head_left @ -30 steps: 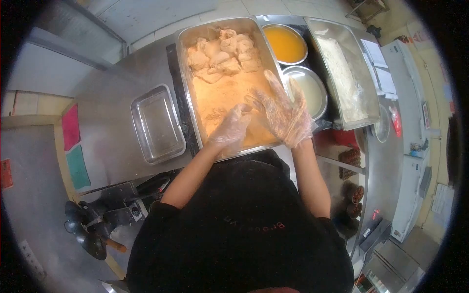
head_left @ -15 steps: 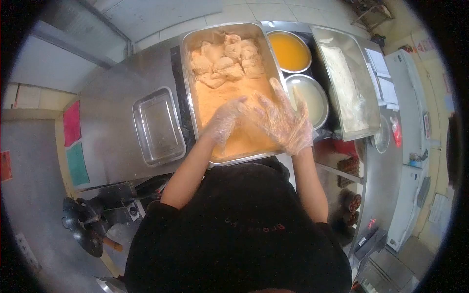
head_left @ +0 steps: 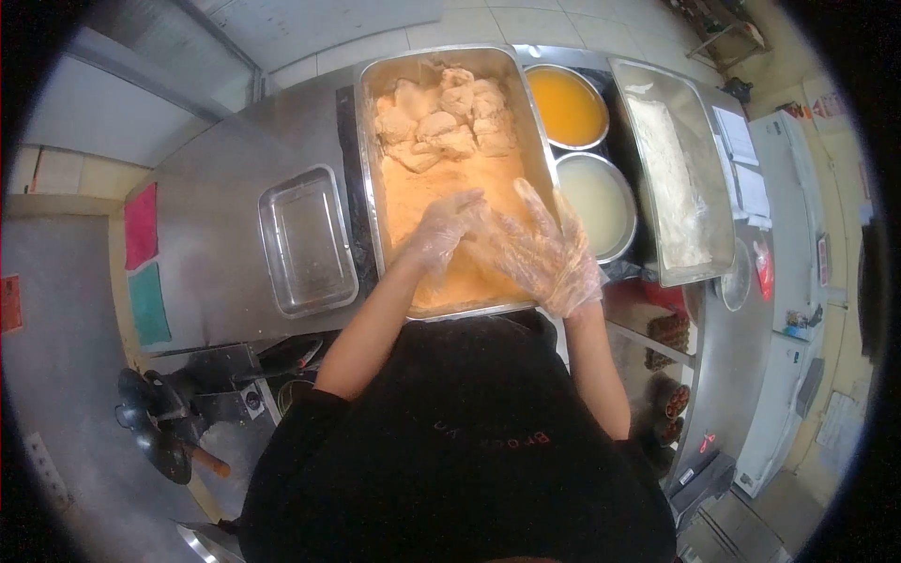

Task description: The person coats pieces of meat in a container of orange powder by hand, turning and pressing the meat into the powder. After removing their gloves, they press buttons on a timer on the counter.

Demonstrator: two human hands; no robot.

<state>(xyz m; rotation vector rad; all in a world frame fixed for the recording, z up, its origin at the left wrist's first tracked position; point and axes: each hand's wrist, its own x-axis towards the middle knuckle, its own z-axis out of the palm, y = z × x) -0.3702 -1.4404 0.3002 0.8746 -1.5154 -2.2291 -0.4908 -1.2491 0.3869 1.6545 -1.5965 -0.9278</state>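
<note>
Orange powder (head_left: pixel 436 192) is lying in one pan (head_left: pixel 469 311), coated pieces (head_left: pixel 452 127) heaping at its far end, overlapping too much to count. Over the powder two gloved hands are meeting, apparently clearing coating from the gloves; reaching the pieces would be calling for parting them. The right hand (head_left: pixel 546 255) is spreading its fingers, released; the left hand (head_left: pixel 444 231) is bending its fingers against the right's, though whether they are pinching anything I cannot tell. Two bowls (head_left: pixel 575 147), one tray of white powder (head_left: pixel 664 174) and one small tray (head_left: pixel 305 242) are flanking the pan on the tabletop (head_left: pixel 211 244).
</note>
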